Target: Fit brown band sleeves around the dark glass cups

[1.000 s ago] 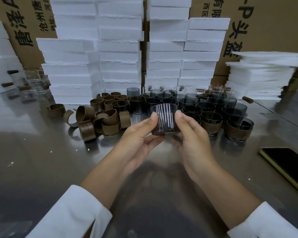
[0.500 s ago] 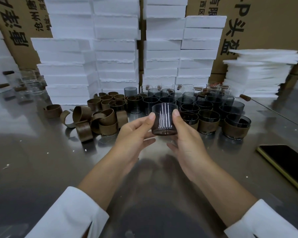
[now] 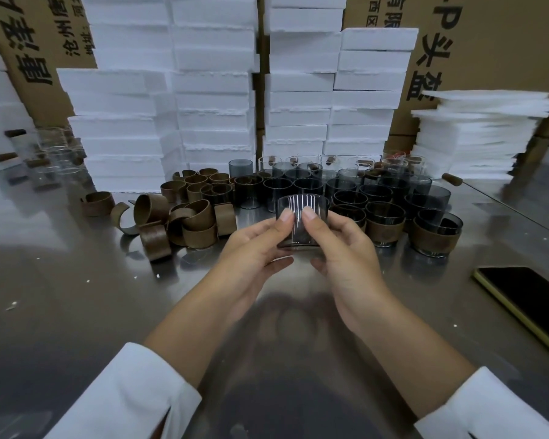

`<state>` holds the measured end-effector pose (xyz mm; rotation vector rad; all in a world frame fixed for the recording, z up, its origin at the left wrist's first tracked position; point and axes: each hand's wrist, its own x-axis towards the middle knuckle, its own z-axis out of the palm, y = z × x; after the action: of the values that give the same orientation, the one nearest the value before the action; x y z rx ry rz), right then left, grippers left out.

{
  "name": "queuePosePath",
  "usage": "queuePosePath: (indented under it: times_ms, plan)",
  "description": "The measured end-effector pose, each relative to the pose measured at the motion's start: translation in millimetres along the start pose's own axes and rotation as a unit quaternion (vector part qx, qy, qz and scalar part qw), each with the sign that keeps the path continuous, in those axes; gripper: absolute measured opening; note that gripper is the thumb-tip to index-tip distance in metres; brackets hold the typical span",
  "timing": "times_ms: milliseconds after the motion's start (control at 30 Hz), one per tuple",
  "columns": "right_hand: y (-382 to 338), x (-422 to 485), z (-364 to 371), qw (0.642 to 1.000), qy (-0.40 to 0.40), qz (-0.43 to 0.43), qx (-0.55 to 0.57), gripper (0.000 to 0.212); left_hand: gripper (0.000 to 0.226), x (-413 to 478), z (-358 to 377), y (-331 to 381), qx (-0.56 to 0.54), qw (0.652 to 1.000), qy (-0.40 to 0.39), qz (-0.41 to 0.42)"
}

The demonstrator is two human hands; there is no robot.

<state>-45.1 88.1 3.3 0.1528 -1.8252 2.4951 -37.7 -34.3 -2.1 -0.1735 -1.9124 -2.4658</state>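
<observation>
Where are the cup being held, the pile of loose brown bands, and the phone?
Held cup [image 3: 301,202]: head view, upper front wall.
Loose bands [image 3: 198,220]: head view, a band mid-pile.
Phone [image 3: 526,296]: head view, dark screen.

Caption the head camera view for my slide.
Left hand and right hand hold a bare dark glass cup over the steel table, between loose brown band sleeves and already sleeved cups.

Smoky dark-grey glass cup [image 3: 299,202], streaked with thin vertical white lines; matt brown curled band sleeves [image 3: 200,221]; white foam blocks [image 3: 213,90]; tan cardboard cartons [image 3: 495,42] printed with black characters; dull silver-grey steel tabletop [image 3: 76,296]; black flat phone [image 3: 530,296] edged yellow-green; white fabric cuffs [image 3: 124,397].
</observation>
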Motion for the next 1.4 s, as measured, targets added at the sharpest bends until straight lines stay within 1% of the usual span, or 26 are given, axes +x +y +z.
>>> queuePosePath:
  times_ms: [100, 267, 367, 433, 533, 633, 733, 867, 933, 967, 1033, 1100, 1133, 1200, 1233, 1400]
  plan:
    - [0.6, 2.3, -0.7, 1.000, 0.007, 0.021, -0.003, 0.057, 0.030, 0.6, 0.3, 1.1, -0.016, 1.000, 0.003, -0.014]
    - [0.6, 5.0, -3.8, 0.999, 0.015, 0.036, -0.004, 0.037, 0.033, 1.0, -0.6, 3.2, -0.051, 0.998, 0.009, -0.037]
    - [-0.8, 4.7, -2.5, 0.999, 0.023, 0.032, 0.002, 0.031, 0.036, 0.6, -0.1, 4.0, -0.066, 0.997, 0.012, -0.048]
    - [-1.3, 3.8, -1.4, 0.999, 0.008, 0.031, -0.013, 0.026, 0.037, 0.4, 0.9, 3.7, -0.061, 0.997, 0.013, -0.050]
    - [-0.8, 0.8, 0.0, 0.997, -0.024, 0.050, -0.061, 0.037, 0.038, 1.4, 2.8, 1.9, -0.036, 0.998, 0.036, -0.040]
    - [1.6, 2.0, -0.8, 0.995, -0.020, 0.044, -0.088, 0.036, 0.035, 3.3, 3.4, 0.4, 0.006, 0.997, 0.074, -0.021]
    - [3.7, 1.8, -0.2, 0.996, -0.011, 0.032, -0.086, 0.036, 0.032, 3.7, 3.2, 0.3, 0.045, 0.995, 0.092, -0.007]
    - [3.5, 0.0, 1.2, 0.998, 0.001, 0.006, -0.061, 0.036, 0.032, 4.3, 4.7, 1.8, 0.073, 0.991, 0.111, -0.013]
    - [1.7, 0.1, 1.1, 0.999, 0.009, -0.005, -0.048, 0.036, 0.035, 3.2, 4.6, 2.9, 0.074, 0.993, 0.094, -0.015]
    - [0.9, -0.3, 1.3, 0.999, 0.012, -0.005, -0.051, 0.040, 0.038, 1.7, 4.5, 3.5, 0.068, 0.995, 0.072, -0.015]
    - [0.7, -1.4, 1.7, 0.998, 0.016, -0.006, -0.058, 0.055, 0.045, -1.0, 4.9, 3.7, 0.061, 0.998, 0.034, -0.008]
    - [0.4, -1.9, 2.4, 0.998, 0.021, -0.010, -0.054, 0.068, 0.051, -1.4, 4.5, 2.6, 0.049, 0.998, 0.032, 0.002]
    - [-0.1, -1.8, 2.3, 0.999, 0.024, -0.009, -0.047, 0.069, 0.054, -1.0, 3.8, 2.1, 0.040, 0.998, 0.037, 0.005]
    - [-0.5, 0.0, 0.6, 0.999, 0.025, 0.005, -0.023, 0.063, 0.063, 0.0, 1.4, 1.4, 0.024, 0.999, 0.046, 0.003]
    - [-0.7, 1.2, -0.4, 1.000, 0.022, 0.014, -0.014, 0.057, 0.063, 0.3, -0.1, 1.3, 0.018, 0.999, 0.045, -0.001]
    - [0.9, 7.4, -6.5, 0.999, 0.023, 0.036, 0.008, 0.024, 0.049, 1.0, -1.9, 1.9, -0.001, 0.999, 0.025, -0.020]
